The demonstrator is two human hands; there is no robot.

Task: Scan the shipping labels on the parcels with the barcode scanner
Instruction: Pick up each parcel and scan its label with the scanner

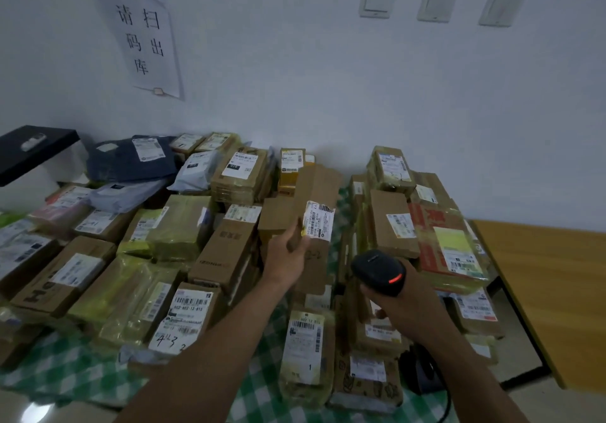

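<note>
**A:** What is my left hand (288,252) doing?

**B:** I am looking through the head camera. Your left hand holds a long, flat brown parcel (314,186) up over the pile. The fingers are curled round its lower edge, and the parcel leans a bit to one side.

**A:** Where is the label (319,221)?

**B:** The white label is on the parcel, just above your left hand. It faces us, and I can see black bars on it.

**A:** And my right hand (406,308)?

**B:** Your right hand is wrapped tight round the handle of the black barcode scanner (378,270). A small red light (395,279) glows on its head. The scanner is near the label, lower and to the right. It does not touch the parcel.

**A:** What else is there?

**B:** Lots of other parcels (216,258) lie packed close together on the tabletop (65,370), most with white labels on top. A green and white checked cloth (262,386) covers the tabletop. A paper sign (144,39) hangs on the wall (295,78) behind the pile.
</note>
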